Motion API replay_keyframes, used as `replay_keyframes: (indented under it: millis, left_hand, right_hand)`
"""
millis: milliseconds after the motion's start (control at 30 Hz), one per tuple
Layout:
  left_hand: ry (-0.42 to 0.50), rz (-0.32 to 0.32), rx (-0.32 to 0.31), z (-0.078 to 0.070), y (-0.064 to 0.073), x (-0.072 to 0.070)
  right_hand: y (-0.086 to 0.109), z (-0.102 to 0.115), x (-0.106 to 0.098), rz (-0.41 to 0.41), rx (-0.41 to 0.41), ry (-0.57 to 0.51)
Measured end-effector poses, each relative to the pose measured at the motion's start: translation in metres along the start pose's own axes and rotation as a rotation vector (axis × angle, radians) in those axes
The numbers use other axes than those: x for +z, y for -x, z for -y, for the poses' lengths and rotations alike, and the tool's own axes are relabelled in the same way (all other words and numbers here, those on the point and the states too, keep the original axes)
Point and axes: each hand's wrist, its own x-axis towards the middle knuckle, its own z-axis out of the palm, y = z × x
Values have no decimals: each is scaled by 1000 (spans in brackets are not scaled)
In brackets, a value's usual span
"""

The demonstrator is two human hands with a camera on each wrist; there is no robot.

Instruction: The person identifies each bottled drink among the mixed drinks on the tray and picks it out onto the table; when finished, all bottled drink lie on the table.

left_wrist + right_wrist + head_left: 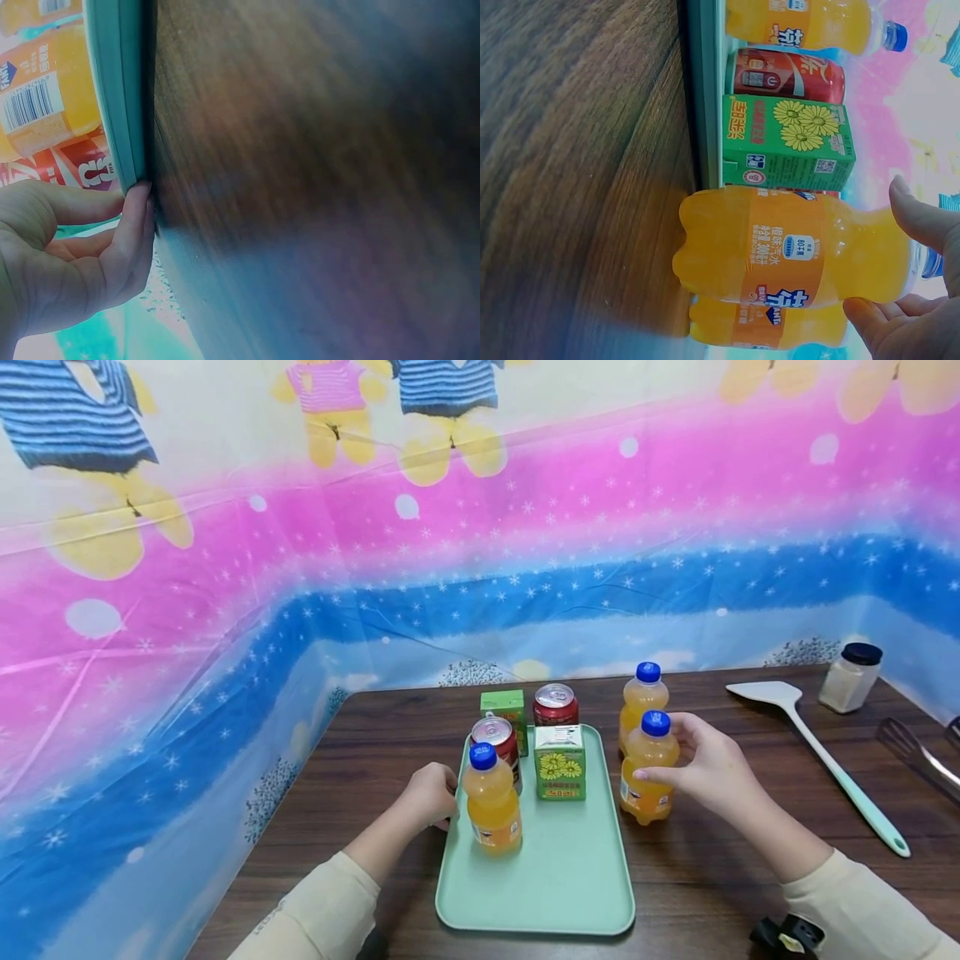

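Note:
My right hand (712, 768) grips an orange soda bottle (648, 789) with a blue cap, thumb and fingers around its upper part. The bottle is upright, just off the right edge of the light green tray (562, 885). Its base hangs close over the table in the right wrist view. My left hand (82, 262) pinches the tray's left rim between thumb and fingers. On the tray stand another orange soda bottle (493, 814), a red soda can (501, 739) and a green drink carton (560, 768) with yellow flowers.
A second green carton (502, 703) and red can (555, 706) stand at the tray's far end. Behind the held bottle is another orange soda bottle (642, 697). To the right lie a spatula (825, 756), a black-lidded jar (851, 681) and a metal utensil (918, 752).

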Motion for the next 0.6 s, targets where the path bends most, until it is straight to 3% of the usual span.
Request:
replay_keyframes:
  millis: [333, 600]
  left_hand:
    - [-2, 8, -3, -1, 0, 0]
    - [-3, 8, 1, -1, 0, 0]
  right_hand:
    - [6, 2, -14, -20, -2, -3]
    - [13, 5, -23, -107, -38, 57]
